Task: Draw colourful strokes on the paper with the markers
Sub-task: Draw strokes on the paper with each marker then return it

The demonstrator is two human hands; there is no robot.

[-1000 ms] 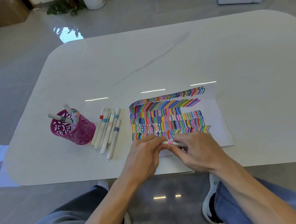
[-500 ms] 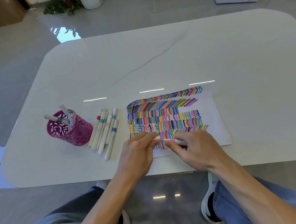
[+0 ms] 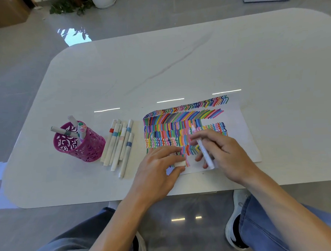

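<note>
No lettering can be read anywhere from where I stand. The marker [image 3: 205,153] held in the right hand [image 3: 225,154] and the cap [image 3: 180,164] pinched in the left hand [image 3: 159,169] look plain white. The loose markers [image 3: 119,145] show coloured bands only, and the paper [image 3: 244,140] carries strokes, not letters.

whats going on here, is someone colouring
The right hand holds an uncapped marker over the paper, already largely filled with rows of coloured strokes. The left hand pinches a white cap at the paper's near edge. Spare markers lie on the white table beside a pink pen holder with a few more.
</note>
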